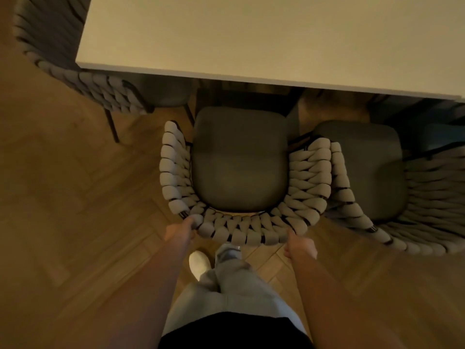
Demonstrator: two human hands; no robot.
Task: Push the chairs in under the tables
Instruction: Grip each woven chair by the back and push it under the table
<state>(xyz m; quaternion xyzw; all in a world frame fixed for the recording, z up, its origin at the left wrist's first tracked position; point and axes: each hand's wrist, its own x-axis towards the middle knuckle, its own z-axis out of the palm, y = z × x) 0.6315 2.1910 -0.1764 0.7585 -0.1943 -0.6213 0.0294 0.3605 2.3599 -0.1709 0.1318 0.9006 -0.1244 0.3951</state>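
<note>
A chair (240, 162) with a grey seat cushion and a thick woven backrest stands in front of me, facing the white table (264, 39). The front of its seat is near the table's edge, and most of the seat lies outside it. My left hand (181, 231) grips the back rim at its left curve, fingers curled over the weave. My right hand (299, 245) grips the rim at its right curve. Part of each hand's fingers is hidden by the backrest.
A second woven chair (372, 172) stands close on the right, its arm touching the first. A third chair (83, 79) sits at the table's left corner. Wooden herringbone floor (75, 210) spreads to the left. My legs and a white shoe (199, 263) are just behind the chair.
</note>
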